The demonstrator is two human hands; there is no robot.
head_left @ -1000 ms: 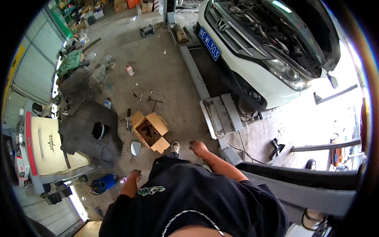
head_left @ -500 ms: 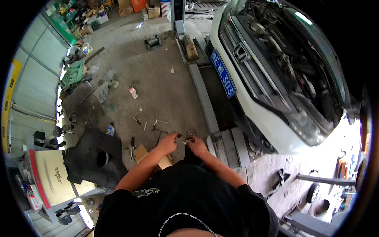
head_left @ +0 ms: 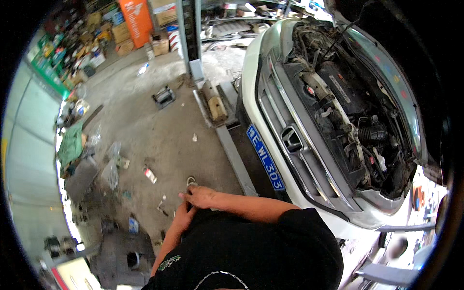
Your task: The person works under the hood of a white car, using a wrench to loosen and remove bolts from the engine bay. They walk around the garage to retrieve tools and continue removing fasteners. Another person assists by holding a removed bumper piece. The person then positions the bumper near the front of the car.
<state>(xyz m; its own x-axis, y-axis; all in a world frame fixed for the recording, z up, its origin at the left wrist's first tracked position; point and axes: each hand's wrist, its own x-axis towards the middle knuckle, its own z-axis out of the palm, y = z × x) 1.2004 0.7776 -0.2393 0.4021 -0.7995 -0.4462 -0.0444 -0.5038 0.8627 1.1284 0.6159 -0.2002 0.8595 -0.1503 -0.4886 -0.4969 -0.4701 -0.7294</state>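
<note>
My two hands meet low in front of my body, left of the middle of the head view. My right hand (head_left: 200, 197) reaches across from the right, its fingers bent and drawn together. Whatever it may hold is too small to make out. Just below and touching it is my left hand (head_left: 182, 215), its fingers partly hidden behind the right one. One of my shoes (head_left: 192, 181) shows on the floor just beyond them. To the right stands a white car (head_left: 251, 92) with its hood up and its engine bay (head_left: 343, 96) exposed.
A grey lift post (head_left: 190, 38) rises at the back, with a low lift arm (head_left: 237, 159) along the car's front. Hand tools (head_left: 162, 209), a small carton (head_left: 150, 175) and a black plastic panel (head_left: 118, 258) lie on the floor. Boxes and clutter line the far left.
My view has swung toward the car, showing more of its engine bay. My right hand has crossed leftward onto my left hand; before, they were slightly apart with a small pale item at the right fingers.
</note>
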